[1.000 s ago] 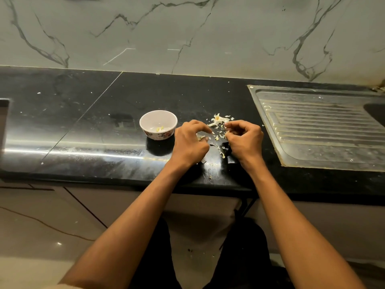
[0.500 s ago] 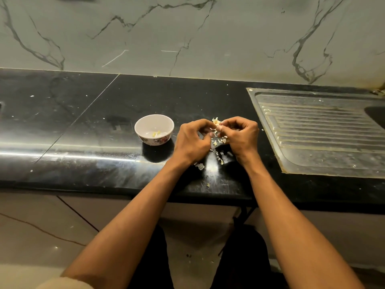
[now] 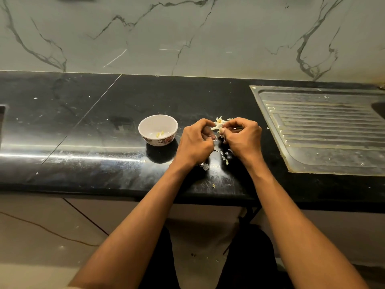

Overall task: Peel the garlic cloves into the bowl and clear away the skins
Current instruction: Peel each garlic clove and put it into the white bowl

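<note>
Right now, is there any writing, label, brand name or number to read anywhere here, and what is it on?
None can be read.
bowl: only a flower pattern on its outer wall, no letters.
countertop: specks and smears, no print.
marble wall: grey veins only.
drainboard: plain ridges, no stamp visible.
garlic between the hands: no marking.
</note>
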Demonstrator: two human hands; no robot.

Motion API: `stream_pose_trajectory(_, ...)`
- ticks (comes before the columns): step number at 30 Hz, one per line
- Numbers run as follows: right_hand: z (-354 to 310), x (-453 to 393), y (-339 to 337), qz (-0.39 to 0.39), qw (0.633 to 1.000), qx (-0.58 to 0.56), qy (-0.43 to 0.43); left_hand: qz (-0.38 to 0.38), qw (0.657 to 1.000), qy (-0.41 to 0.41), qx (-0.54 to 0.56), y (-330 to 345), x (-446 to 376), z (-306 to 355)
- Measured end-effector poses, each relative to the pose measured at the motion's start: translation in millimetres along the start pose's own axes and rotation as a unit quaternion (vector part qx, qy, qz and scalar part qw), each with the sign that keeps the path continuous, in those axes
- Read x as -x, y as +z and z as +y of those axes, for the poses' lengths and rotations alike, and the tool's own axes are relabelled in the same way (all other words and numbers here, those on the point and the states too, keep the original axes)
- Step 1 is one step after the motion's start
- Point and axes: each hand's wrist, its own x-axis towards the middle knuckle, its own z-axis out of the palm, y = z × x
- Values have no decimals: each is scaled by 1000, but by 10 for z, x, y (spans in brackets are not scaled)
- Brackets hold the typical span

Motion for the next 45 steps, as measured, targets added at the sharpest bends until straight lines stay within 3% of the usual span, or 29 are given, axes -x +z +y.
stream_pose_trajectory(7, -47, 13, -28, 76, 992, -98, 13, 41, 998, 43, -3, 15, -26, -42)
stream_pose_trajectory(16, -22, 22, -19, 18, 997, -81, -6, 26, 998, -49, -9, 47, -77, -106)
stream_pose_trajectory(22, -19, 26, -4, -14, 996, -86, -16, 37, 999, -18, 21, 26, -58, -89)
stream_pose_trajectory(34, -61, 63, 43, -67, 974, -216, 12, 75, 995, 22, 57, 42, -48, -116)
stream_pose_trajectory(39, -44, 74, 19, -60, 980, -190, -7, 59, 996, 31, 58, 28, -56, -130)
stream_pose_trajectory(45, -23, 104, 73, 3, 994, -59, -95, 49, 998, 8, 36, 50, -67, -142)
